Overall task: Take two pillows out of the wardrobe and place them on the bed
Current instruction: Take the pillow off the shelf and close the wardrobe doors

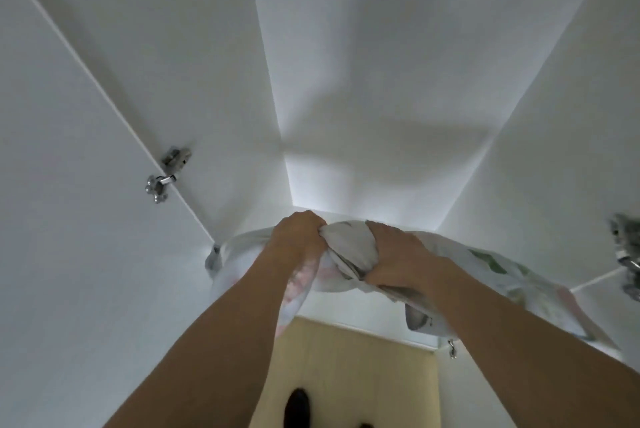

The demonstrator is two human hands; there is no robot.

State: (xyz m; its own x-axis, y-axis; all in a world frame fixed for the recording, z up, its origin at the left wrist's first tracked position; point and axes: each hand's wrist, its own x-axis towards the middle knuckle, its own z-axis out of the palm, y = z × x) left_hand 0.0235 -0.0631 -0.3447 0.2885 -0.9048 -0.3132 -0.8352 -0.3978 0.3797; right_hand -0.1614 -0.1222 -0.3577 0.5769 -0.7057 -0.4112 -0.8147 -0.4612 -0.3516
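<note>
A floral-print pillow (491,265) is held at the front edge of a white wardrobe (346,64) compartment, its bunched grey-white fabric clenched by both hands side by side, the left hand (298,237) with fingers curled into the cloth and the right hand (398,254) wrapped over the gathered fold just beside it. The pillow is seen spreading out to either side of the grip, its longer patterned end trailing off to the right, while metal door hinges (166,171) are seen well to the left and a beige floor (346,365) below the forearms
</note>
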